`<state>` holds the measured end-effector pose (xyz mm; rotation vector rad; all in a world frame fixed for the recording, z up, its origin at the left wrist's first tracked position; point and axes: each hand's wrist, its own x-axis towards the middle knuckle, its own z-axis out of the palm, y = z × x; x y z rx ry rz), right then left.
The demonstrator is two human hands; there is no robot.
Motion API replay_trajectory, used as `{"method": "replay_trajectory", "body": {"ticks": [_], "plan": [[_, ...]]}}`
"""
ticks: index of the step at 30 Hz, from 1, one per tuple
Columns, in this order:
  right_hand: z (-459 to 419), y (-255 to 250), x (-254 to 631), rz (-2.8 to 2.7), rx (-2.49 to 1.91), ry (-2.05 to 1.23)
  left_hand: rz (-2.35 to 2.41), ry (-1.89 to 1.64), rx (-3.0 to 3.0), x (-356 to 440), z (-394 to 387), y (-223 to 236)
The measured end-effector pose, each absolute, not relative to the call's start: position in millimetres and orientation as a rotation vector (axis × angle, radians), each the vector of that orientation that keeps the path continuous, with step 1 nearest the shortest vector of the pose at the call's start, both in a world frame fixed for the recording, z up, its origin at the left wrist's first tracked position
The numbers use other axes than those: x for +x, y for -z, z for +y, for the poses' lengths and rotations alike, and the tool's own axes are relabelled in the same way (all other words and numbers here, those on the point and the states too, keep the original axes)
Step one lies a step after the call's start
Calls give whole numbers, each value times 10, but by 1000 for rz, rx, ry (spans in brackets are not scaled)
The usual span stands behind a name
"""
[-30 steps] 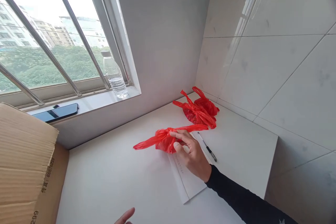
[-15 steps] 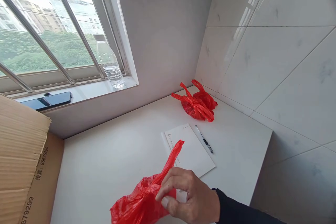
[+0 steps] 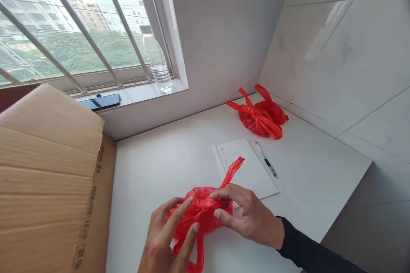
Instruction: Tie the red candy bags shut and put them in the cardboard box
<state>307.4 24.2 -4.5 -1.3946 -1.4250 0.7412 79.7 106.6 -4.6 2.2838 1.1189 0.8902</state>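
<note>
A red plastic bag (image 3: 208, 222), knotted at the top and with something bulky inside, sits at the near part of the white table. One twisted handle sticks up to the upper right, and the other loops down in front. My left hand (image 3: 166, 234) curves over the bag's left side, thumb in front and fingers on top, loosely gripping it. At the right side, my right hand (image 3: 245, 211) has its thumb and index fingertip on the plastic by the knot, a small gap between them. What the bag contains is hidden.
Behind the bag lie a white notebook (image 3: 256, 175) and a pen (image 3: 265, 160). More red bags (image 3: 261, 115) rest in the table's far corner. A cardboard box (image 3: 51, 170) stands at left. On the windowsill are a phone (image 3: 105, 101) and a water bottle (image 3: 158, 68).
My left hand has come into view and onto the bag's left side. My right hand stays at the bag, its fingers now more spread. The view has shifted left, showing more of the box.
</note>
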Motion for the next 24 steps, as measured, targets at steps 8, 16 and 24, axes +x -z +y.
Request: {"method": "replay_trajectory", "body": {"ticks": [8, 16, 24], "plan": [[141, 46, 3113, -1345, -1555, -830, 1184, -725, 2028, 850, 924, -81], [127, 30, 3190, -1325, -1694, -775, 1388, -723, 1822, 785, 821, -186], [310, -42, 2987, -1400, -1590, -656, 1170, -917, 2147, 873, 919, 3]]}}
